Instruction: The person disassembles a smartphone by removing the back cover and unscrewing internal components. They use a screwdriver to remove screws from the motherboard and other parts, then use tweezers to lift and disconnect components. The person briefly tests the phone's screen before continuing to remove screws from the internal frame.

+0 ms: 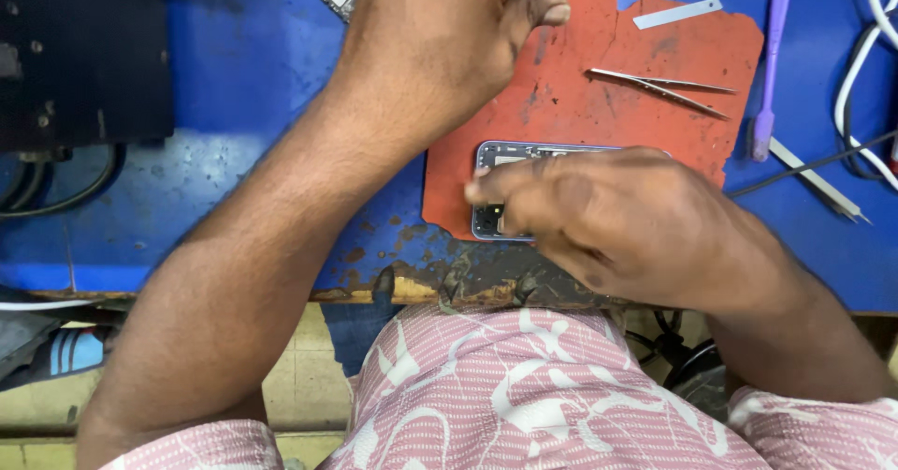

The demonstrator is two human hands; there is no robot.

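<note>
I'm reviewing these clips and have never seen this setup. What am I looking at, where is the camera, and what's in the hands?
One camera, worn on the person's head, looks down at a blue workbench. No machine: two bare hands. The right hand presses on an opened phone lying on a worn red mat. The left hand reaches to the mat's far edge, fingers curled; whether it holds anything is hidden. Nearby lie metal tweezers, a flat metal strip, a purple-handled tool and white cables.

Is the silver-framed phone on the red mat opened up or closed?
Opened: the silver-framed phone lies on the red mat with internal parts and camera module exposed; the right hand covers most of it.
</note>
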